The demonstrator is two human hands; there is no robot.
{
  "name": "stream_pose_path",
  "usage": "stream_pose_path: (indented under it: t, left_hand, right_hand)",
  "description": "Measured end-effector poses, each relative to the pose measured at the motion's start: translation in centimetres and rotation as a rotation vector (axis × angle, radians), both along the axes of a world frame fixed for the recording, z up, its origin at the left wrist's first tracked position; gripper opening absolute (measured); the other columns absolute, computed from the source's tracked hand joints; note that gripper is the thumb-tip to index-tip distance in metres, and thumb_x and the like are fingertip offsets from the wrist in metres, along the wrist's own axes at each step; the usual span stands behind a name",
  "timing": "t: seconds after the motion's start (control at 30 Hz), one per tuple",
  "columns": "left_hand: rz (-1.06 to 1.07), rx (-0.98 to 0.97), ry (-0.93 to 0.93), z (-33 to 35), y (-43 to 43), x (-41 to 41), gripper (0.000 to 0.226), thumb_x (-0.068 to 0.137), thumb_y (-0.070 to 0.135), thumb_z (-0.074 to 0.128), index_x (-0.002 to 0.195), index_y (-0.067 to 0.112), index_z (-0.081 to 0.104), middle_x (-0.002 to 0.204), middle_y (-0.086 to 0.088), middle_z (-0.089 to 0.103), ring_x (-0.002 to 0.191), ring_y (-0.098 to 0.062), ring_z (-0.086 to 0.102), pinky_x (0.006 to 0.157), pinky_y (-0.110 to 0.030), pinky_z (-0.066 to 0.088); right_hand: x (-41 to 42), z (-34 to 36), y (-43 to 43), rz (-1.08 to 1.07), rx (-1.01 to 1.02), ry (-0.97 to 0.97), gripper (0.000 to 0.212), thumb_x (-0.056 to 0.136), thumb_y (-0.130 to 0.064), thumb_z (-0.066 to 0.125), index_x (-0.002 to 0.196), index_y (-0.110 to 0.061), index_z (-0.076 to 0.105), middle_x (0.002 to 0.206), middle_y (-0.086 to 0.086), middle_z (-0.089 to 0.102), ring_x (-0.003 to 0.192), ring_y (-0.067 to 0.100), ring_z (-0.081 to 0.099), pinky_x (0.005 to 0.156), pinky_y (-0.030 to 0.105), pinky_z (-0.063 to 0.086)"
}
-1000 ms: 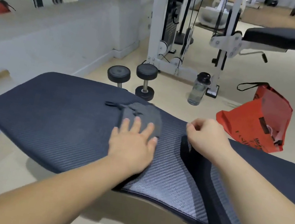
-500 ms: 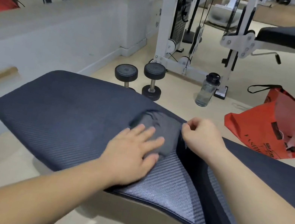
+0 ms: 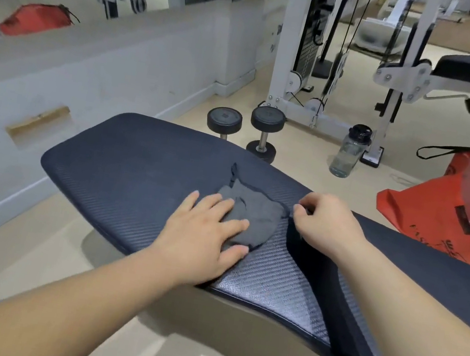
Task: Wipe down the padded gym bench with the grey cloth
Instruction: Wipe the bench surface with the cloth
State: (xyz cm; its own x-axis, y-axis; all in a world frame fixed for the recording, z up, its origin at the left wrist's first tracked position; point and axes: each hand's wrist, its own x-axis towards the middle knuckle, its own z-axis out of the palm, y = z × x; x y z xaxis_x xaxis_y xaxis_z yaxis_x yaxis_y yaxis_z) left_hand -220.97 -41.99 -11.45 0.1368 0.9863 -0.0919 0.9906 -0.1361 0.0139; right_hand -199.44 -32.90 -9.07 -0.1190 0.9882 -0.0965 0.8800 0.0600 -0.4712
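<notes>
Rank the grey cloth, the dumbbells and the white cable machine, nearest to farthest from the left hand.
1. Grey cloth, under the left hand's fingers.
2. Dumbbells, on the floor just beyond the bench.
3. White cable machine, farther back.

Viewpoint: head-worn wide-angle camera, above the long side of the dark blue ribbed padded gym bench [image 3: 131,191].
Facing: forward and down, across the bench toward the white cable machine [image 3: 285,45].
Nearness: close; both forearms enter from the bottom edge, with the left hand [image 3: 201,234] and right hand [image 3: 326,225] mid-frame.
</notes>
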Motion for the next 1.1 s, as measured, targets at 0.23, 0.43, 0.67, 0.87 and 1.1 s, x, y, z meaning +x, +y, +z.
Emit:
stream_pose_path:
  t: [0.23, 0.43, 0.67, 0.87, 1.1]
  left_hand:
    - [-0.097, -0.049, -0.085, -0.2, -1.4, 3.2, 0.052, 0.101, 0.061, 0.021, 0.144, 0.042, 0.042, 0.172, 0.010, 0.007, 0.157, -0.026, 0.012, 0.124, -0.050, 0.020]
    - [0.080, -0.031, -0.142, 0.3, 6.2, 1.9, 0.035, 0.102, 0.051, 0.033, 0.126, 0.034, 0.051, 0.165, 0.009, 0.033, 0.151, -0.025, 0.031, 0.112, -0.048, 0.037]
    - [-0.460, 0.056, -0.042, -0.6, 7.3, 7.7, 0.052, 0.101, 0.056, 0.023, 0.152, 0.051, 0.027, 0.164, 0.011, 0.031, 0.132, -0.026, 0.040, 0.100, -0.045, 0.038]
    - [-0.204, 0.008, 0.000, -0.6, 15.9, 2.9, 0.054, 0.099, 0.061, 0.020, 0.153, 0.054, 0.025, 0.167, 0.013, 0.028, 0.141, -0.026, 0.034, 0.111, -0.046, 0.035]
    - [0.342, -0.027, -0.040, -0.4, 15.5, -5.2, 0.052, 0.102, 0.056, 0.022, 0.153, 0.050, 0.028, 0.166, 0.009, 0.031, 0.143, -0.032, 0.033, 0.109, -0.052, 0.034]
  right_hand:
    - [1.1, 0.1, 1.4, -0.070, -0.056, 0.123, 0.020, 0.094, -0.037, 0.056, 0.090, -0.024, 0.070, 0.083, -0.001, 0.074, 0.088, 0.026, 0.071, 0.085, 0.041, 0.059]
    - [1.7, -0.1, 2.4, -0.134, -0.033, 0.178, 0.024, 0.092, -0.036, 0.052, 0.082, -0.022, 0.067, 0.072, 0.000, 0.073, 0.079, 0.026, 0.072, 0.080, 0.041, 0.061]
    - [3.3, 0.6, 4.0, -0.179, 0.047, 0.228, 0.019, 0.088, -0.034, 0.050, 0.076, -0.027, 0.063, 0.084, -0.003, 0.074, 0.088, 0.028, 0.070, 0.083, 0.043, 0.059]
    - [4.6, -1.6, 3.8, -0.169, -0.019, -0.038, 0.026, 0.094, -0.032, 0.050, 0.108, -0.020, 0.069, 0.118, 0.008, 0.068, 0.113, 0.033, 0.062, 0.093, 0.043, 0.054]
    - [0.4, -0.9, 4.1, -0.051, -0.020, -0.011, 0.024, 0.091, -0.044, 0.054, 0.100, -0.027, 0.068, 0.106, 0.001, 0.068, 0.102, 0.027, 0.064, 0.091, 0.045, 0.057]
